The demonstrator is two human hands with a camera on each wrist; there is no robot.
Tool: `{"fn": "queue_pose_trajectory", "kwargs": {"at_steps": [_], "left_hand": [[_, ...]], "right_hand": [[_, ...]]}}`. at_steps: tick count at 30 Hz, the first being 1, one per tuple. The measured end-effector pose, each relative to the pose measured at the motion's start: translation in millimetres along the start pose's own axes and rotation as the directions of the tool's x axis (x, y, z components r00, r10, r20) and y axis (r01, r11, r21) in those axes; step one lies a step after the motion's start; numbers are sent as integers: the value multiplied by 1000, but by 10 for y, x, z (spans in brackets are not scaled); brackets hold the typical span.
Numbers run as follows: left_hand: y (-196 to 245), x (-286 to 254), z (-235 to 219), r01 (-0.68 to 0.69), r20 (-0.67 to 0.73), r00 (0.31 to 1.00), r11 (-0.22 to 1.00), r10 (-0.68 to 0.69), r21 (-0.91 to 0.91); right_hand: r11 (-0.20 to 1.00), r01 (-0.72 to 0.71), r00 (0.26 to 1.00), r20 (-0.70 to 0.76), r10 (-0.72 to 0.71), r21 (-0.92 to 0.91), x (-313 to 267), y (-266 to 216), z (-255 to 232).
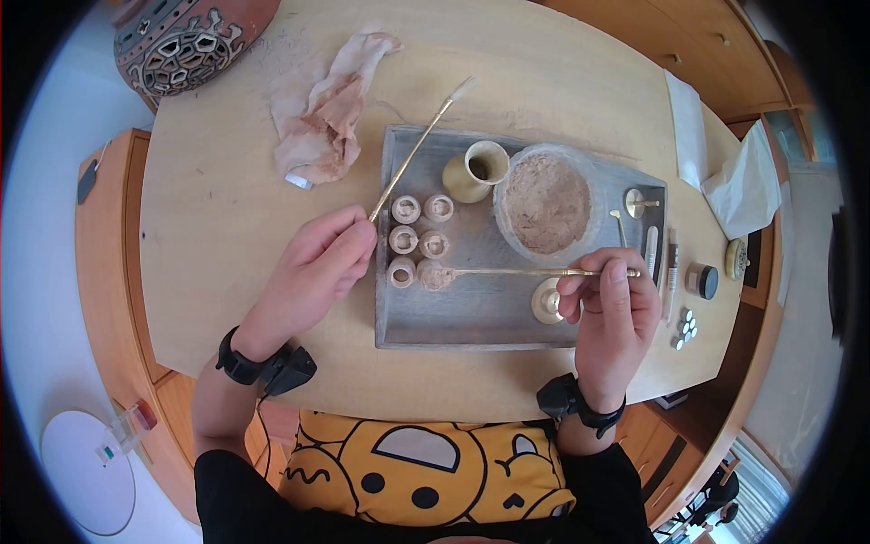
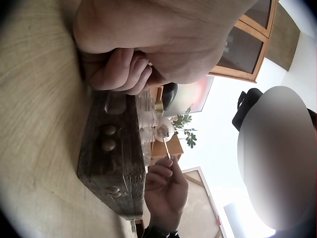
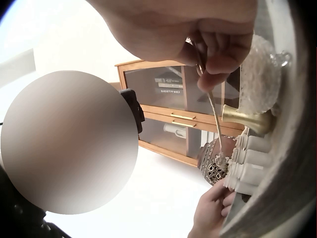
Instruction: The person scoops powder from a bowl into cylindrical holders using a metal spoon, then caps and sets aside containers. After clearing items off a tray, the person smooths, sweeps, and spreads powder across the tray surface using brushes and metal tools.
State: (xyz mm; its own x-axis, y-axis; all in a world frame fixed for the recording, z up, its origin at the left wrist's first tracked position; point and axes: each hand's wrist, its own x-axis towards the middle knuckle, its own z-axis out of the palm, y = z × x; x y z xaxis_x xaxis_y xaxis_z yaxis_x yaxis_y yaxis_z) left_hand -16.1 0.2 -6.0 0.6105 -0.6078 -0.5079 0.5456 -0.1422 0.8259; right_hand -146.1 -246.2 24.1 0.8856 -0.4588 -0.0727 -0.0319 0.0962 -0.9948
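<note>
My right hand (image 1: pixel 616 304) pinches the handle of a long, thin brass spoon (image 1: pixel 507 271). At its far end, a heap of pinkish-brown powder (image 1: pixel 437 276) sits over a small jar in the front row, hiding that jar's mouth. Several more small clear jars (image 1: pixel 405 210) with powder stand in two columns in the left end of a grey wooden tray (image 1: pixel 489 317). My left hand (image 1: pixel 322 258), by the tray's left edge, grips a slim brass brush (image 1: pixel 412 156), pale bristles pointing up and away. Behind the spoon is a glass bowl (image 1: pixel 500 213) filled with the same powder (image 1: pixel 546 204).
A brass vase (image 1: pixel 465 181) and a round brass piece (image 1: pixel 546 304) stand in the tray. Beyond lies a stained cloth (image 1: pixel 326 122), with a pierced pot (image 1: pixel 190 45) at the far left. White caps (image 1: pixel 685 329) and a dark-lidded jar (image 1: pixel 701 281) are right of the tray.
</note>
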Motion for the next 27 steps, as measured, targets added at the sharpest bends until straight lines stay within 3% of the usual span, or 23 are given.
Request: {"fn": "queue_pose_trajectory", "kwargs": {"at_steps": [7,10,11,13,15,17,19,21,27], "left_hand": [[-10,1,6,-5,-7,1000,1000,5,-12],[-12,2,-7,4,-1,1000,1000,-4,-15],[-14,1,-5,1,1,1000,1000,-1,-19],[-11,3,-3,6,-12,1000,1000,-6,-7],[-12,5,-5,3,-7,1000,1000,-3,-12],[-15,1,-9,5,-3,1000,1000,-5,-14],[-9,2,-10,3,-2,1000,1000,-3,-18],[0,-3,-6,1,-1,1000,1000,-1,-11],[19,-14,4,-8,-7,1000,1000,8,-6]], "right_hand": [[1000,14,1000,6,-14,27,21,-17,-48],[976,186,951,-228,-208,-114,110,-71,-234],[975,188,951,-226,-211,-120,132,-72,-285],[899,277,831,-386,-401,-339,161,-52,-358],[868,271,804,-397,-442,-416,153,-47,-327],[785,269,815,-302,-495,-559,130,-29,-262],[780,250,848,-260,-463,-574,101,-39,-213],[858,197,901,-258,-349,-474,95,-42,-148],[939,104,907,-356,-225,-329,162,-44,-190]]}}
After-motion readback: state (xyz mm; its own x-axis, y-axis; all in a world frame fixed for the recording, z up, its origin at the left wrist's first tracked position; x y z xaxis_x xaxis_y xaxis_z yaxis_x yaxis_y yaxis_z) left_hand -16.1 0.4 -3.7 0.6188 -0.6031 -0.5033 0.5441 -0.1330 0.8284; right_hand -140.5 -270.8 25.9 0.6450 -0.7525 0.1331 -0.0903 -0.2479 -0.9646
